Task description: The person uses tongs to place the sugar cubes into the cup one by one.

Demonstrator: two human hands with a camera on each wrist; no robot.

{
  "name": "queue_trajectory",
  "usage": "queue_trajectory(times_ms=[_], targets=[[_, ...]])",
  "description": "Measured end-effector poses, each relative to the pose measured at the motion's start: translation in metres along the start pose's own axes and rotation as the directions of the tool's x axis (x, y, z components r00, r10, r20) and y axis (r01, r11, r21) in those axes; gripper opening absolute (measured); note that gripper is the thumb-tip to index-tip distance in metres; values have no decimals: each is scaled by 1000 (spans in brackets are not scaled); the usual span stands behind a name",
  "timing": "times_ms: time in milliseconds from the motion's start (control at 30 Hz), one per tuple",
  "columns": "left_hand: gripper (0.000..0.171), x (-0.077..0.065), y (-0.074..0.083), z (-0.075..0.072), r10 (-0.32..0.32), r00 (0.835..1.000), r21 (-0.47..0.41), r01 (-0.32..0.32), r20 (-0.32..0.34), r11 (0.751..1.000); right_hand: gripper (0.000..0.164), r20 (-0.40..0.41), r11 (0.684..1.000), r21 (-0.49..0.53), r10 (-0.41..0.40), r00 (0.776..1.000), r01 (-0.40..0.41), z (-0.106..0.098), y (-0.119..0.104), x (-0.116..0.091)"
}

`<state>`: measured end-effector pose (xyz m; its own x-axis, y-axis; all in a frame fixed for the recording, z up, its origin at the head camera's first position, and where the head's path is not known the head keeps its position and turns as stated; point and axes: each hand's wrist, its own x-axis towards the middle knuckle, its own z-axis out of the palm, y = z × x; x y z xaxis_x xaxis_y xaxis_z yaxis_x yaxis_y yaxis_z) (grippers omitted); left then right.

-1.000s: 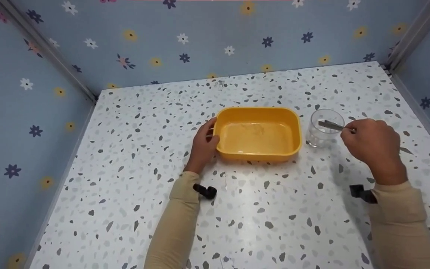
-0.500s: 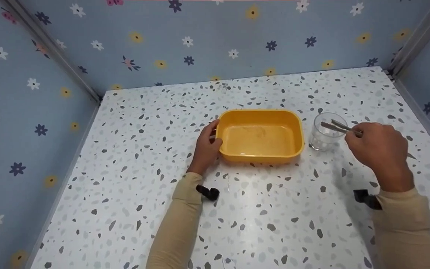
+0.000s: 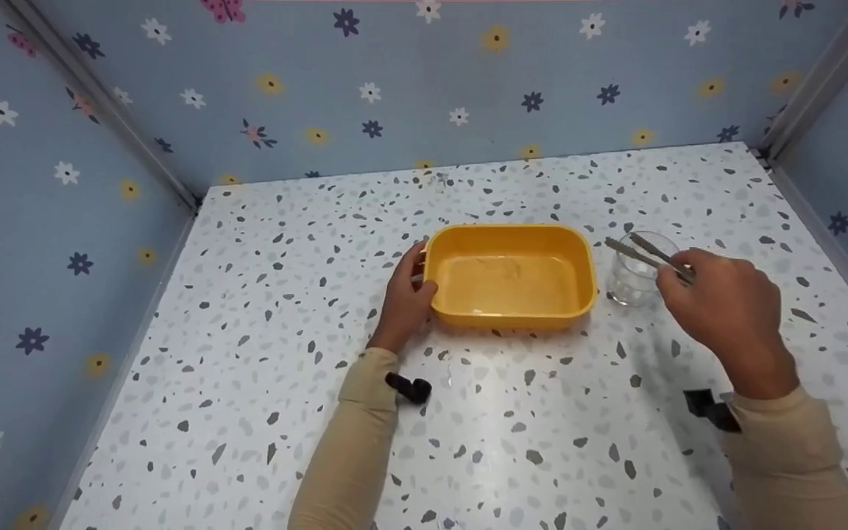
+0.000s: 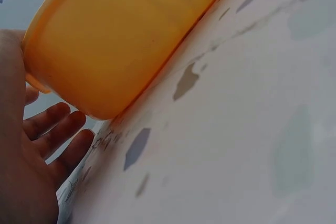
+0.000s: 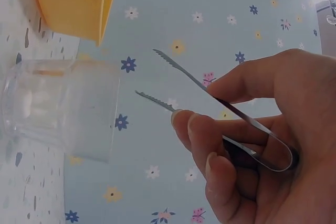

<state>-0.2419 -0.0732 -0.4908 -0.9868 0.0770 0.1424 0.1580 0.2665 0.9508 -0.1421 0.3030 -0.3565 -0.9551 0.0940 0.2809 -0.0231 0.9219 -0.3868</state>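
Note:
An orange-yellow rectangular plastic tub point(image 3: 509, 287) stands on the speckled table. My left hand point(image 3: 403, 302) grips its left end, thumb at the rim; in the left wrist view several fingers point(image 4: 63, 129) hang loosely below the tub's lip. To the tub's right stands a clear drinking glass point(image 3: 630, 283), upright, with a whitish patch near its base in the right wrist view that I cannot make out. My right hand point(image 3: 726, 316) holds small metal tongs point(image 5: 252, 121) between thumb and fingers. Their serrated tips are spread, with nothing between them, above the glass's mouth.
The white table point(image 3: 247, 412) with grey speckles is bounded by flower-patterned panels point(image 3: 424, 81) at the back and both sides. Black wrist cameras point(image 3: 411, 387) are strapped over the beige sleeves point(image 3: 347, 456).
The tongs' tips, together a second ago, have spread apart. My right hand has shifted slightly left, bringing the tips toward the glass's left rim. My left hand keeps its hold on the tub.

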Motion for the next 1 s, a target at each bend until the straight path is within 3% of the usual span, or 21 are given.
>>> queue_trajectory(times_ms=[333,467,700,1000], targets=[[67,2,-2,2,-27,1000,-6,27,6,1000,24,-107,987,30,-154,982,158,13,-8,-12],[67,1,-2,0,-29,1000,5,29,-7,1000,24,-108,983,35,-177,978,182,19,-9,-18],[67,-1,-1,0,-57,998,3,57,3,998,22,-21,989,63,-133,991,134,27,-7,-34],[65,1,-2,1,-30,1000,-1,30,-4,1000,26,88,997,52,-67,994,63,30,3,-43]])
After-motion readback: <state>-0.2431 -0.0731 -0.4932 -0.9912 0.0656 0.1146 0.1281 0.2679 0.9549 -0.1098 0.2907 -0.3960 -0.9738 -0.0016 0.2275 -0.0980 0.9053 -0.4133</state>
